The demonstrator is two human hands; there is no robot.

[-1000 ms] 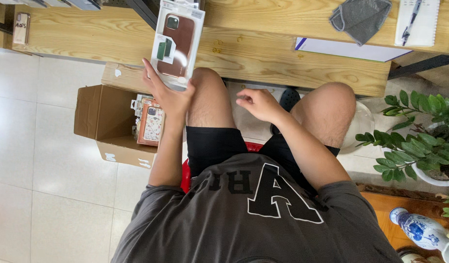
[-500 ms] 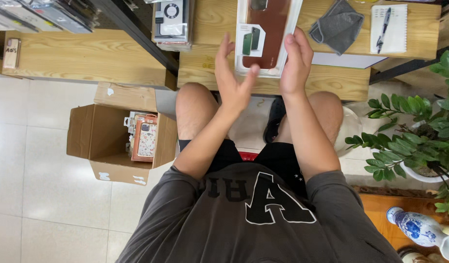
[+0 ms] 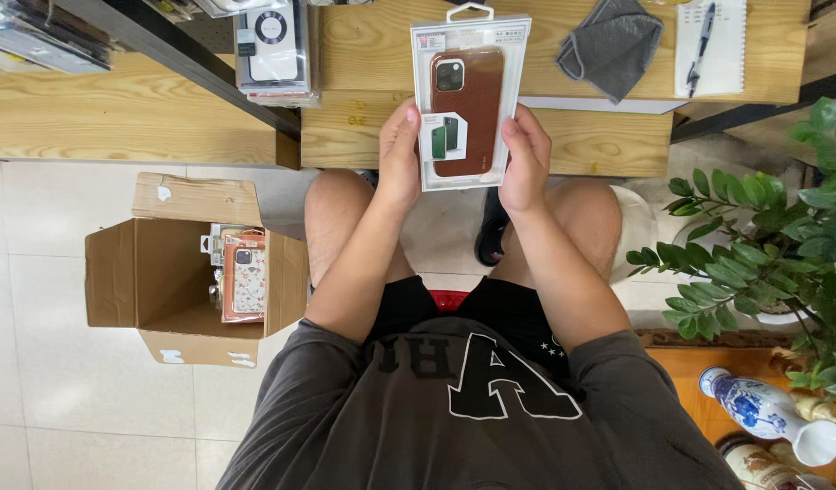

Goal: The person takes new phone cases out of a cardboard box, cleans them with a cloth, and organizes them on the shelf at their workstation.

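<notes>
I hold a clear plastic package with a brown phone case (image 3: 470, 102) upright in front of me, over the edge of a wooden table (image 3: 581, 145). My left hand (image 3: 400, 156) grips its left edge and my right hand (image 3: 525, 156) grips its right edge, thumbs on the front. On the floor to my left stands an open cardboard box (image 3: 177, 268) with more packaged phone cases (image 3: 243, 279) inside, one with a floral pattern.
A grey cloth (image 3: 610, 45) and a notepad with a pen (image 3: 708, 41) lie on the table at the right. Another packaged case (image 3: 275, 50) sits at the table's left. A leafy plant (image 3: 763, 236) and a blue-white vase (image 3: 767, 416) stand to my right.
My left hand lifted the brown case package from above the box to the centre. My right hand joined it, and both hands now grip its sides.
</notes>
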